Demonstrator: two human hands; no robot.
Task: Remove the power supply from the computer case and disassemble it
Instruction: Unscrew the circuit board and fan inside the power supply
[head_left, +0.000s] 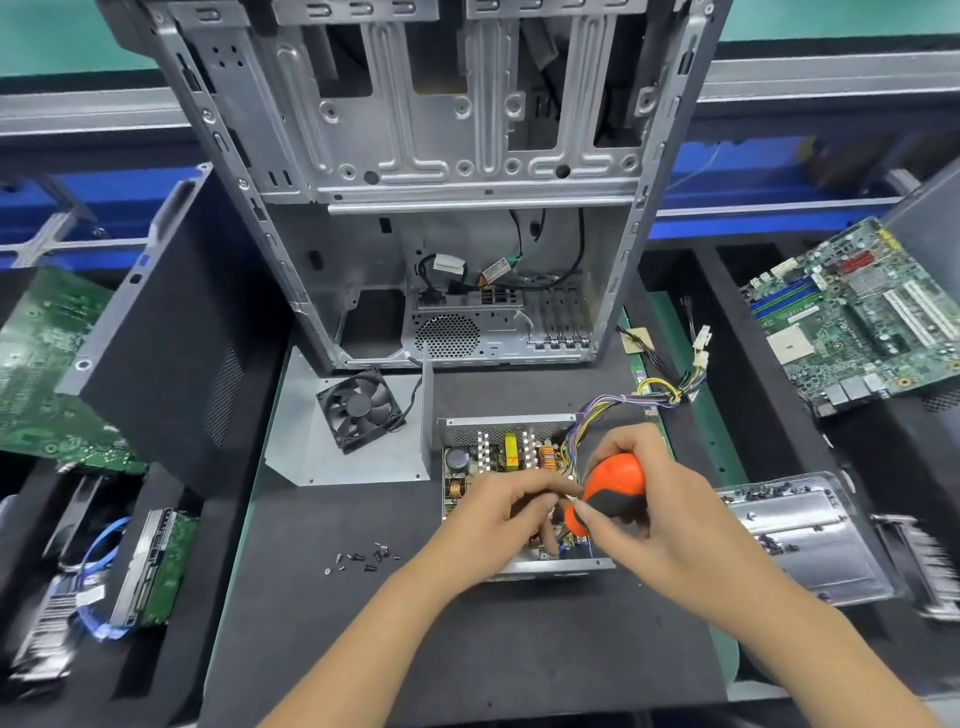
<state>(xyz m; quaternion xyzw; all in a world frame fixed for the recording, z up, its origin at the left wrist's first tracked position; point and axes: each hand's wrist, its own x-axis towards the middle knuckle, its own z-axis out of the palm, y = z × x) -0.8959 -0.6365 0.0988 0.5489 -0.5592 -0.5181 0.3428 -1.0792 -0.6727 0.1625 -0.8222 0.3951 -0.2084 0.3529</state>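
PSU (498, 457) sits on the dark mat (467, 649), out of the case (415, 156), which stands open just behind it. PSU lid off; circuit board exposed: yellow transformer, copper coils, black capacitor, heatsink fins. Wire bundle (649, 397) leaves the PSU's far right corner and runs right to white connectors on the mat.

Right hand (670, 519) wraps the orange-and-black screwdriver (608, 493) handle, fingers curled round it, tool pointing down into the near part of the PSU. Tip hidden by the hands; cannot tell what it meets.

Left hand (498, 519) is over the PSU board, fingers curled, fingertips pinched together at the screwdriver's lower end, next to the right thumb. Whether it pinches the shaft or a small part cannot be told.

Lid (332, 457), bent grey sheet metal, lies left of the PSU with the black fan (361, 408) resting on it, fan lead trailing toward the case.

Loose screws (363, 558) scattered on the mat, near left of the PSU.

Black side panel (171, 338) leans at left. Motherboard (857, 317) at far right. Metal tray (800, 535) with screws just right of the right hand. Hard drive (156, 566) with blue cable at lower left.
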